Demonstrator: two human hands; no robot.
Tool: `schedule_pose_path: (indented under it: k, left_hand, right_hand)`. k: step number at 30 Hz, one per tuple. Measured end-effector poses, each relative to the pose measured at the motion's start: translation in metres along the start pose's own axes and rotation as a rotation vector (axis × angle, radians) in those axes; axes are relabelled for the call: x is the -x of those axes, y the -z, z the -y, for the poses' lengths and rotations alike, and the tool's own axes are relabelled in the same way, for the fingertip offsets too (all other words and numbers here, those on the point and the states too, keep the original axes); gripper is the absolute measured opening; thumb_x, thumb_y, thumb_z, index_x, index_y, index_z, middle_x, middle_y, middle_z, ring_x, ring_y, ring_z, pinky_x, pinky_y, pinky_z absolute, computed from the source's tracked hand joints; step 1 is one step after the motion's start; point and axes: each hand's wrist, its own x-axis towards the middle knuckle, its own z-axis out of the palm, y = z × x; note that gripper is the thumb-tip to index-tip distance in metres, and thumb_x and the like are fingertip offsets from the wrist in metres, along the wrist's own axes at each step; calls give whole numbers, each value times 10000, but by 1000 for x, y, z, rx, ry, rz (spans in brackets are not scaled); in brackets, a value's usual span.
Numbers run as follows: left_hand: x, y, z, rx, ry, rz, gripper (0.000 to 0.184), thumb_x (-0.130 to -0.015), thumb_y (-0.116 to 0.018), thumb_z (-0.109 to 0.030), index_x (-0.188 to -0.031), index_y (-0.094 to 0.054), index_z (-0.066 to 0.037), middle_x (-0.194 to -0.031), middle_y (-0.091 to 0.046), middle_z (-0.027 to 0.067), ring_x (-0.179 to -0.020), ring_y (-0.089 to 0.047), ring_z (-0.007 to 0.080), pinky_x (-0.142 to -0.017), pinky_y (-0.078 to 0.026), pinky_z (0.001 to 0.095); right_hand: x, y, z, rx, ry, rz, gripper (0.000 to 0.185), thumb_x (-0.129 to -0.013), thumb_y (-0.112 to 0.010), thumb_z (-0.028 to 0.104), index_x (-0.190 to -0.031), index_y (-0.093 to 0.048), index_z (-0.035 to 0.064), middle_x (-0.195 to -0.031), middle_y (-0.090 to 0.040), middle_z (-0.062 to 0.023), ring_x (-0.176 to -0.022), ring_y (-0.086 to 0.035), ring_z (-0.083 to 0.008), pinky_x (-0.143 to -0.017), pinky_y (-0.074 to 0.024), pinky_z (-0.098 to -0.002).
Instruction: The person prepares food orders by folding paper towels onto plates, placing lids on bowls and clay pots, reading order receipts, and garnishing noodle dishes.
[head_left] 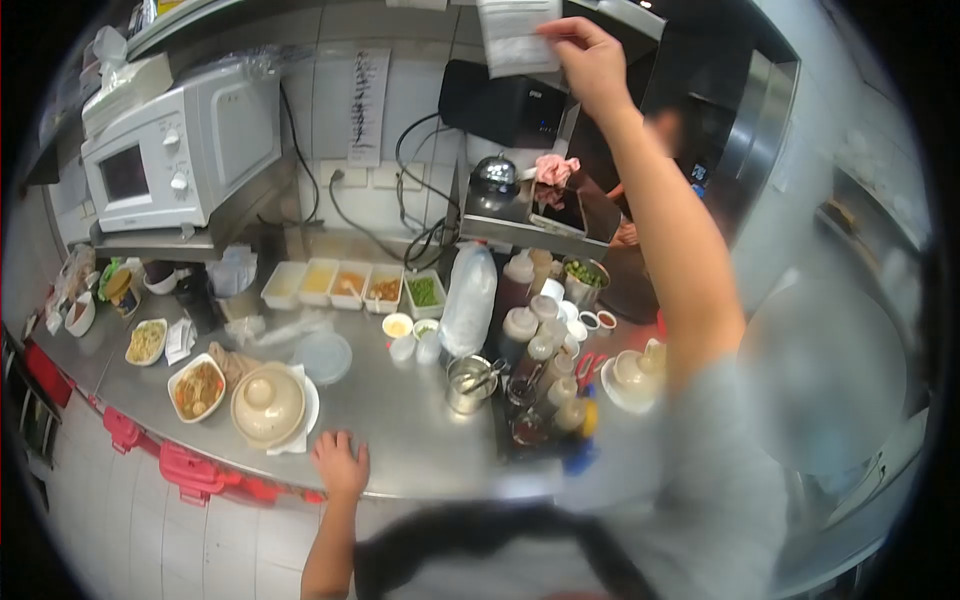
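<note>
Grey sleeve (pixel 720 450) nearest, blurred. Right hand (pixel 592 68) pinches paper slip (pixel 520 38) by its edge; light grip should avoid creasing. Left hand (pixel 342 465) at counter (pixel 410 462) edge, fingers slightly spread.

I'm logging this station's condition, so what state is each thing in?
Paper slip: held up, pinched in right hand
Left hand: open, resting at counter edge
Clay pot: lid on
Food bowl: uncovered, filled
White tubs: uncovered
Metal cup: uncovered, utensil inside
Microwave: door shut
</note>
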Motion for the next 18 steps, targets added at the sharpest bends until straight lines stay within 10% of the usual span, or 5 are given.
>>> schedule_pose_path:
  k: [11, 16, 18]
  left_hand:
    - [-5, 1, 1, 65, 109, 97, 386, -728, -664, -275, -1034, -574, -59, -1073, -498, 185, -1070, -435, 369, -936, -313, 492]
    - [-2, -1, -1, 30, 78, 10, 318, -701, -681, -248, -950, -577, -81, -988, -499, 126, -1017, -453, 315, -885, -332, 458]
    - [-4, -1, 0, 10, 70, -12, 301, -693, -689, -236, -931, -577, -90, -965, -500, 97, -1001, -460, 289, -874, -334, 442]
  right_hand:
    - [-37, 6, -52, -344, -314, -129, 242, -759, -578, -79, -964, -686, -12, -909, -655, -80, -768, -584, -122, -697, -463, -223]
    - [-73, 10, -51, -115, -126, -223, 192, -786, -616, -5, -964, -684, 18, -934, -657, -60, -789, -586, -114, -729, -465, -230]
    - [-69, 10, -28, 498, 270, -352, 191, -776, -635, 15, -960, -684, 34, -876, -654, -97, -775, -606, -172, -721, -474, -247]
